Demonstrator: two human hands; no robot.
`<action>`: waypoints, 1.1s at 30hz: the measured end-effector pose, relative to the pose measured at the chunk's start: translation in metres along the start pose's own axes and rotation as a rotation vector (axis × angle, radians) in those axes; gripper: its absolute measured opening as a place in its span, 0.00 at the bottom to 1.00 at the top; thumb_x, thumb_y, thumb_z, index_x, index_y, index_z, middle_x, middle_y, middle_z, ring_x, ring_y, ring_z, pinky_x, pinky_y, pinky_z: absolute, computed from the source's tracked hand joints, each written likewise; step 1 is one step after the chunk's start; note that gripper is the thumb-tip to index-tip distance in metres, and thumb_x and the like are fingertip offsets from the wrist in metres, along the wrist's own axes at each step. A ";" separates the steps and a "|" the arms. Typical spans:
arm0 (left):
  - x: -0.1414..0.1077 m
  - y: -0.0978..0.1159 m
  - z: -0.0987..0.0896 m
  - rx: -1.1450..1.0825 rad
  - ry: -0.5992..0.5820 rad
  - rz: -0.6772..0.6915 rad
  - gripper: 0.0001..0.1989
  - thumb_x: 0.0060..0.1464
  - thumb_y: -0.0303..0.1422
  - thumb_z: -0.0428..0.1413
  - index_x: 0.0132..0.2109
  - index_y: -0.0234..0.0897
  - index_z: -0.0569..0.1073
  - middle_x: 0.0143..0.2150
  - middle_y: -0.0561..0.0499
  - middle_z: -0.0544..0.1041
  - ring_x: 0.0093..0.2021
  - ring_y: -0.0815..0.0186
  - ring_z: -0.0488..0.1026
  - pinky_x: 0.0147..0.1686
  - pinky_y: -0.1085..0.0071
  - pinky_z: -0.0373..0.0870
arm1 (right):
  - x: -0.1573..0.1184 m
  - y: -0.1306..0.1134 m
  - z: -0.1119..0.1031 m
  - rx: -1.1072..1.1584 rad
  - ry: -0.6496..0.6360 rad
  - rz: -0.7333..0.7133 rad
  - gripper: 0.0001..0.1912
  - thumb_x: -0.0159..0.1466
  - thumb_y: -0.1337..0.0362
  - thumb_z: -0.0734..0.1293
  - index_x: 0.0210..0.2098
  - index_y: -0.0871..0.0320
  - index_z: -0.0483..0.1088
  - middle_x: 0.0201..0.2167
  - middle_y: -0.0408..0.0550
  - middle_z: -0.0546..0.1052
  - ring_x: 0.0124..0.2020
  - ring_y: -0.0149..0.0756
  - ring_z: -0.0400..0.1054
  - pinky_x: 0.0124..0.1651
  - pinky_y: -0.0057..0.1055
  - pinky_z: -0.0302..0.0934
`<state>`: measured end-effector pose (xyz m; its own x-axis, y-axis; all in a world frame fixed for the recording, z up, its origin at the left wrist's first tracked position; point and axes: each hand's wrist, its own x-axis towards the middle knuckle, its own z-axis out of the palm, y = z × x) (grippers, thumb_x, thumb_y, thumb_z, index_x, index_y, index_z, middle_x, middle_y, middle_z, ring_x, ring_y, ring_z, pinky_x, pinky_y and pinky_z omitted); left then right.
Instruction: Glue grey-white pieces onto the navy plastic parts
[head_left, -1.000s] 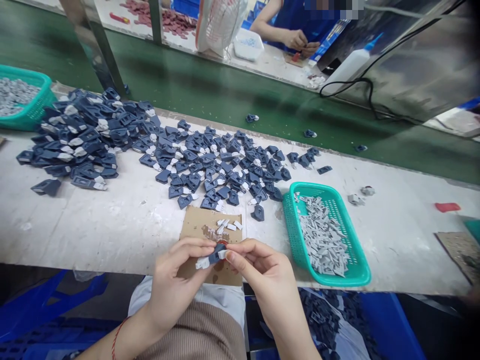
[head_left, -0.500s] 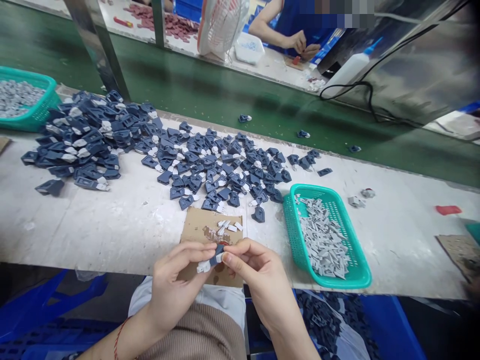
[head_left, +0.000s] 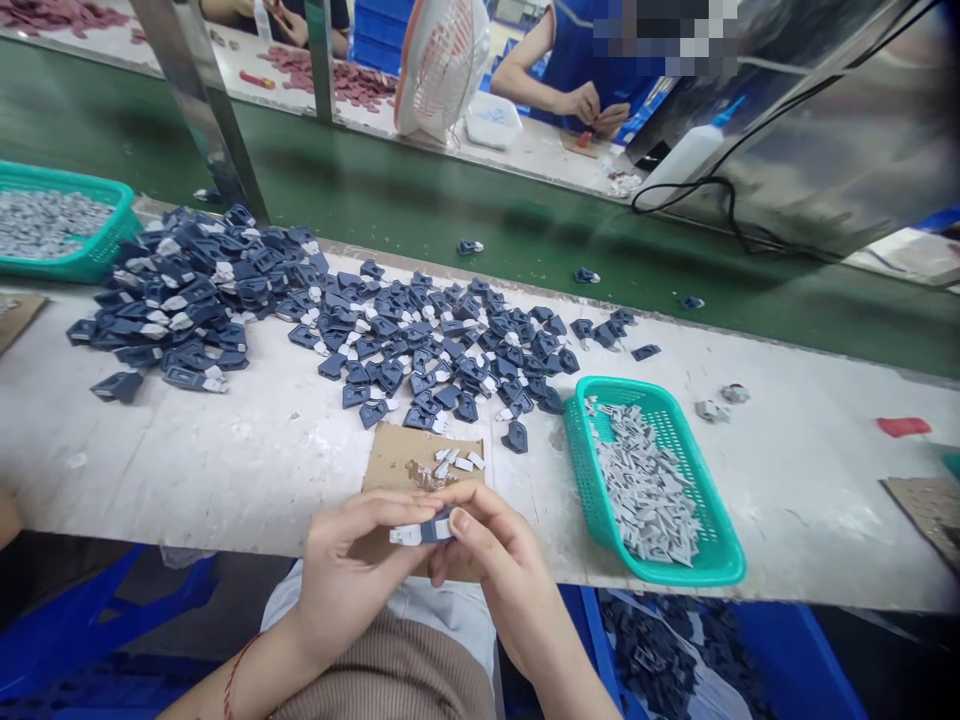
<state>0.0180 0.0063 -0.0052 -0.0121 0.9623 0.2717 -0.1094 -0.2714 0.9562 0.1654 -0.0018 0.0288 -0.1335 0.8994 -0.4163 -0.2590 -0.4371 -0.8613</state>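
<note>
Between my two hands is a small dark blue and light grey plastic part (head_left: 429, 531), held over the near end of a cardboard piece (head_left: 405, 455). My left hand (head_left: 356, 550) grips it from the left, fingers along its top edge. My right hand (head_left: 491, 545) pinches its right end, the thumb pressed on a light grey piece. Fingers hide some of the part. Several small light grey pieces (head_left: 463, 463) lie on the cardboard just beyond my fingers.
Dark blue parts with light grey ends (head_left: 450, 340) spread across the white table (head_left: 300, 470). A green basket (head_left: 724, 540) of grey pieces stands at the right, another green basket (head_left: 97, 262) far left. A co-worker (head_left: 555, 80) sits beyond the green belt (head_left: 360, 185).
The held part has turned from slanting to nearly level, and my right hand has shifted slightly round it. The view has tilted a little. Both hands keep hold.
</note>
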 end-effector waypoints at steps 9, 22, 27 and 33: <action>0.004 0.011 0.009 0.041 -0.014 0.077 0.12 0.49 0.21 0.67 0.40 0.41 0.81 0.36 0.53 0.84 0.40 0.67 0.80 0.45 0.75 0.78 | -0.006 -0.006 0.019 0.092 0.061 -0.112 0.17 0.62 0.51 0.73 0.29 0.56 0.69 0.25 0.39 0.70 0.25 0.25 0.64 0.27 0.20 0.62; 0.011 0.014 0.004 0.258 -0.211 0.427 0.15 0.55 0.15 0.58 0.48 0.33 0.77 0.38 0.48 0.75 0.39 0.71 0.77 0.41 0.80 0.76 | -0.013 -0.008 0.013 -0.051 0.164 -0.133 0.23 0.68 0.44 0.61 0.35 0.56 0.75 0.26 0.41 0.70 0.25 0.28 0.59 0.27 0.21 0.57; 0.015 0.010 0.001 0.347 -0.269 0.549 0.14 0.55 0.16 0.58 0.48 0.31 0.75 0.38 0.45 0.74 0.34 0.69 0.75 0.32 0.78 0.75 | -0.017 -0.003 0.013 -0.183 0.193 -0.169 0.22 0.71 0.47 0.58 0.36 0.55 0.73 0.33 0.46 0.75 0.35 0.36 0.69 0.36 0.27 0.66; 0.026 0.011 -0.001 0.359 -0.451 0.486 0.09 0.59 0.18 0.54 0.44 0.34 0.73 0.31 0.49 0.70 0.28 0.69 0.68 0.26 0.76 0.70 | -0.011 0.003 0.012 -0.328 0.345 -0.216 0.23 0.70 0.45 0.58 0.38 0.55 0.75 0.35 0.50 0.78 0.37 0.41 0.71 0.39 0.31 0.68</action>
<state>0.0150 0.0288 0.0121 0.4404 0.6525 0.6167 0.1358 -0.7274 0.6727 0.1550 -0.0136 0.0339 0.2274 0.9428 -0.2436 0.0748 -0.2663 -0.9610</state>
